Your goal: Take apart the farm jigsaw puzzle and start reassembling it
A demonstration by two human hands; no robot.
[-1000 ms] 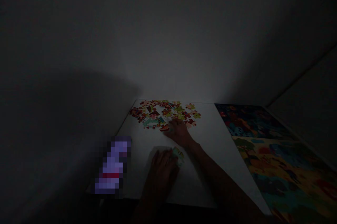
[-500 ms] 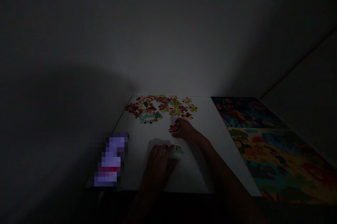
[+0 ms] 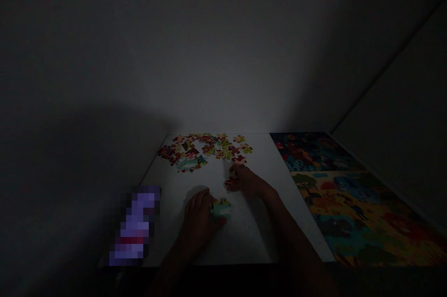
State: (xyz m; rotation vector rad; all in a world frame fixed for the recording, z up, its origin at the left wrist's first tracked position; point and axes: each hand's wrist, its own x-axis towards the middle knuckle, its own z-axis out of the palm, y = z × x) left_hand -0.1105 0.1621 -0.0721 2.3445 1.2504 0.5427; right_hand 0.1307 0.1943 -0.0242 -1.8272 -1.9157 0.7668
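Note:
The light is dim. My left hand [image 3: 199, 213] lies on the white board [image 3: 251, 222], thumb and fingers apart around the left side of a pale green puzzle section [image 3: 220, 208], which rests flat. Whether its fingertips touch the section's edge is hard to make out. Ahead and to the right, my right hand [image 3: 246, 179] is closed on a red puzzle piece [image 3: 231, 183], held low over the board; the fingers hide part of it. Beyond both hands, several loose puzzle pieces [image 3: 190, 150] spread over the board's far side.
A pixelated purple phone-like object [image 3: 134, 225] stands at the board's left edge. To the right lie a dark picture [image 3: 314, 150] and a bright animal picture [image 3: 352, 213]. A grey wall [image 3: 216, 55] rises behind the board.
My left hand has drawn back leftward with its thumb spread, uncovering more of the green section. My right hand still holds the red piece, now turned and more covered. The view has shifted slightly.

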